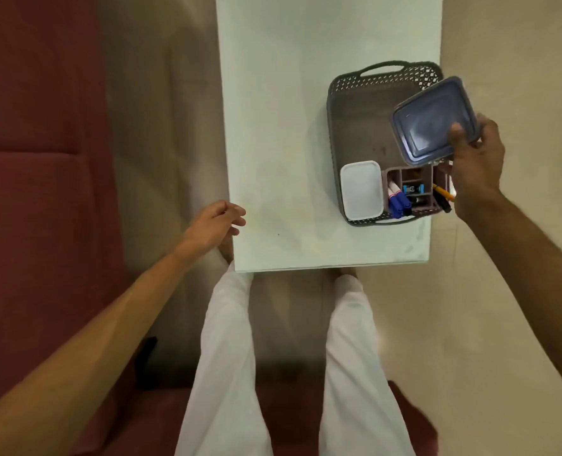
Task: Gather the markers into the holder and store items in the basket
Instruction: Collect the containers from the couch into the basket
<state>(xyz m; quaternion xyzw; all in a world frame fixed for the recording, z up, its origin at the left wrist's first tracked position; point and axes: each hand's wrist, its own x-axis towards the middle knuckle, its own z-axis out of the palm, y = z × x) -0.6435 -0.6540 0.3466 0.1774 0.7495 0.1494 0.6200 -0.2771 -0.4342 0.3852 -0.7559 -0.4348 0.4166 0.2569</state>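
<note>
Blue box held over the basket, ready to go in.

The right hand [477,159] pinches the blue box [434,121] by its near edge, tilted above the basket [348,106], whose far half looks free. The holder [412,190], with markers [398,199], and a white box [361,189] fill the near end. The left hand [215,225] hangs at the desk [289,93] edge, fingers loosely curled, seemingly holding nothing.

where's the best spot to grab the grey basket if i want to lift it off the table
Grip the grey basket by its two loop handles: the far one from beyond, the near one from your side. Both rise clear of the rim, leaving finger gaps. The white box and marker holder sit at the near end, so that end probably hangs heavier; lift both together.
</note>
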